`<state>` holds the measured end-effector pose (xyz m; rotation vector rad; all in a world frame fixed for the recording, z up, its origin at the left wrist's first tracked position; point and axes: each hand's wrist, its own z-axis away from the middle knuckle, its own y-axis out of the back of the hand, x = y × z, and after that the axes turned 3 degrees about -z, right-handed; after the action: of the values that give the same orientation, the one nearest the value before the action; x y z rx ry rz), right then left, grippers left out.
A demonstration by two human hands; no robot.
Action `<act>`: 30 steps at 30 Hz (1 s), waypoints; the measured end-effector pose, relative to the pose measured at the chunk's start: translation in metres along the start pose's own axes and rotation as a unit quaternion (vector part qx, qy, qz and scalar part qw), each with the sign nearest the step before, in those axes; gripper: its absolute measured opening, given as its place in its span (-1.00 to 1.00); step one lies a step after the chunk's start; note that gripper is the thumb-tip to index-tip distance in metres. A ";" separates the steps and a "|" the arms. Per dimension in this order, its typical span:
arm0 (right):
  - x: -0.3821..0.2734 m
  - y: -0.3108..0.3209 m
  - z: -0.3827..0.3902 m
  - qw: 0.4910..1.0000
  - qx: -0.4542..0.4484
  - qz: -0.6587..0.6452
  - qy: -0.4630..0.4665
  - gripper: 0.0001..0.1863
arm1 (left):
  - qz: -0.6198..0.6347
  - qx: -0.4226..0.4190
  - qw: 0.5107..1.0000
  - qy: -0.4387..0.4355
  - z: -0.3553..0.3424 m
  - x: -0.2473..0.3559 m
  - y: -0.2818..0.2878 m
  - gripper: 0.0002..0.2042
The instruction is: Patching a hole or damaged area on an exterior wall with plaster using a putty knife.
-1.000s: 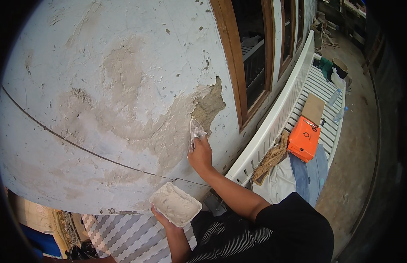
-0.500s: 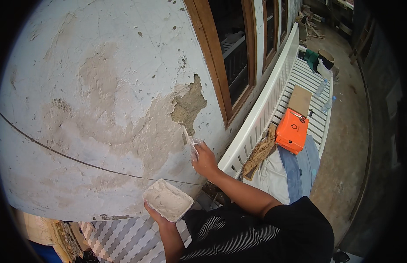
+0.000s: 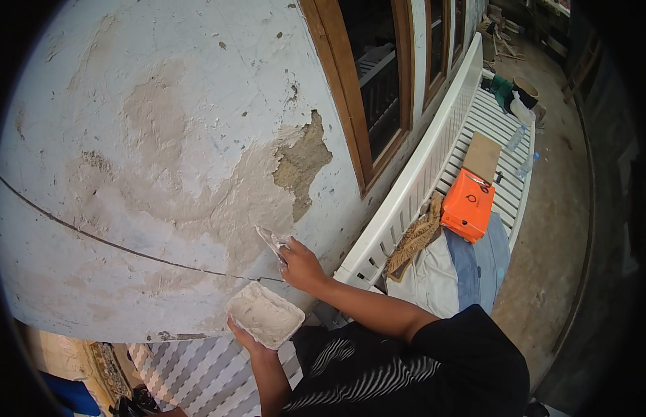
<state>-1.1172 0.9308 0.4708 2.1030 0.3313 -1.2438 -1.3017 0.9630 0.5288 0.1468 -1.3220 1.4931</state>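
Note:
My left hand (image 3: 249, 339) grips a rectangular tub of pale putty (image 3: 266, 314) from below and the side, close to the wall. In my right hand (image 3: 303, 265) is a putty knife (image 3: 271, 240), its blade smeared with putty and held against or very near the wall (image 3: 191, 132). Above the blade lies a bare patch of broken plaster (image 3: 302, 160), rough and grey-brown. Smoothed beige putty (image 3: 225, 215) covers the wall to the left of that patch.
To the right stands a long white slatted bench (image 3: 469, 118). On it are an orange box (image 3: 467, 208) with scissors (image 3: 481, 183), a brown board (image 3: 480, 156), plastic bottles (image 3: 526, 165) and folded cloths (image 3: 434, 271). A wood-framed window (image 3: 358, 97) adjoins the wall. A thin dark cable (image 3: 128, 250) crosses it.
My right hand has moved the putty knife left and down, away from the lower tip of the bare patch. My left hand holds the tub in nearly the same place.

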 end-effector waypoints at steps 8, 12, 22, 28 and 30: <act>0.056 0.046 -0.028 0.972 0.189 0.017 -0.135 -0.73 | 0.009 -0.004 1.000 -0.021 0.005 -0.003 0.004 -0.42; 0.039 -0.005 -0.036 0.976 0.138 0.039 -0.164 -0.73 | 0.010 0.010 1.000 -0.017 0.010 -0.005 0.004 -0.42; 0.055 0.018 0.057 0.997 -0.076 -0.008 0.029 -0.73 | 0.013 0.020 0.999 -0.042 0.012 -0.006 0.006 -0.42; 0.068 0.088 0.050 0.984 -0.082 -0.123 -0.095 -0.73 | 0.033 0.014 0.998 -0.055 0.021 -0.019 0.004 -0.41; 0.061 0.106 0.044 0.975 -0.075 -0.172 -0.119 -0.73 | 0.035 0.016 0.997 -0.066 0.020 -0.022 0.014 -0.39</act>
<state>-1.0602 0.8158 0.4480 1.7942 0.6796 -1.5974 -1.3136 0.9372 0.5124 0.2254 -1.4213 1.5871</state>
